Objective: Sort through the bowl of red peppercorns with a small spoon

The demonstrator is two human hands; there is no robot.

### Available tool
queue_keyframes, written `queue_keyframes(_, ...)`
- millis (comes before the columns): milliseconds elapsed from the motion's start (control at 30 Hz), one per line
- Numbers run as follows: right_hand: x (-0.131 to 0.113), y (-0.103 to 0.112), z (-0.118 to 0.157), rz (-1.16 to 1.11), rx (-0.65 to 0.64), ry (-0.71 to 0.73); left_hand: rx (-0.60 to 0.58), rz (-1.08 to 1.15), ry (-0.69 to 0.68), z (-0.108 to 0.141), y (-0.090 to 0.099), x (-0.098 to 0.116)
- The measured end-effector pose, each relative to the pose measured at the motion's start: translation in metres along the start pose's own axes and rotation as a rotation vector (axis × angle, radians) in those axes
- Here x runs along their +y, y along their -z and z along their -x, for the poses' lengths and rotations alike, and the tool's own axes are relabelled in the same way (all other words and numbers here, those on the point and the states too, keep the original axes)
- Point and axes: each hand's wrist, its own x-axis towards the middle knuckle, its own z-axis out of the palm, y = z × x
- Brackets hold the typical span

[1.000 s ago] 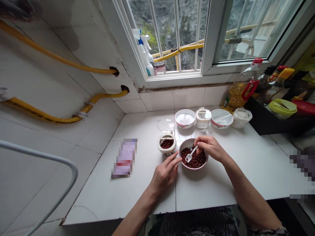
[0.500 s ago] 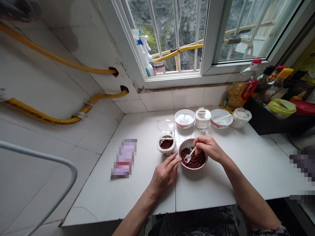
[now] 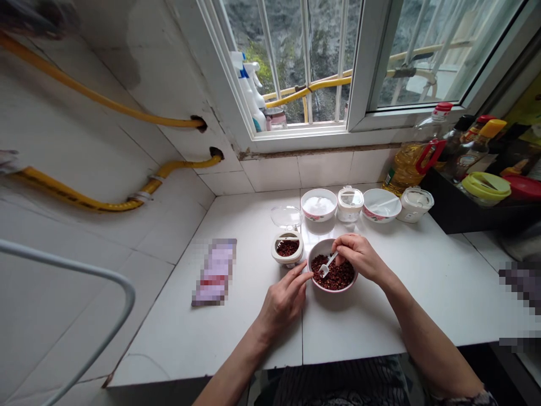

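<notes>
A bowl (image 3: 332, 291) of dark red-brown Sichuan peppercorns (image 3: 338, 274) stands on the counter. My right hand (image 3: 357, 256) reaches over its far right rim, closed on the handle of a small white spoon (image 3: 324, 269). The spoon's scoop end rests among the peppercorns. Against the bowl's left side lies my left hand (image 3: 285, 299), its first fingers stretched out and touching the wall; its thumb is hidden. Just beyond those fingers sits a seasoning jar (image 3: 287, 259) with peppercorns inside, its clear lid (image 3: 287, 216) tipped back.
Behind stand a bowl of white grains (image 3: 319, 217), a lidded jar (image 3: 350, 204), a bowl with a white spoon (image 3: 381, 217) and another jar (image 3: 415, 206). An oil bottle (image 3: 408, 163) and a dark rack (image 3: 448, 208) are at right. A purple packet (image 3: 214, 273) lies left.
The spoon's scoop end has shifted slightly right and up within the peppercorns. My left hand stays against the bowl. The whole view has moved a little.
</notes>
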Motion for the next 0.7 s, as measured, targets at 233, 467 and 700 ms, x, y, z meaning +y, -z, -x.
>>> queue_keyframes(233, 0.002, -0.001, 0.001, -0.255, -0.011, -0.176, -0.005, -0.001, 0.011, 0.001, 0.0, 0.0)
queue_keyframes(467, -0.001, 0.0, -0.008, -0.372, 0.13, -0.158, 0.003, 0.001, -0.012, 0.001, 0.0, -0.001)
queue_keyframes(700, -0.026, -0.024, -0.009, -0.123, 0.234, 0.141, 0.008, -0.007, -0.016, 0.001, 0.0, -0.001)
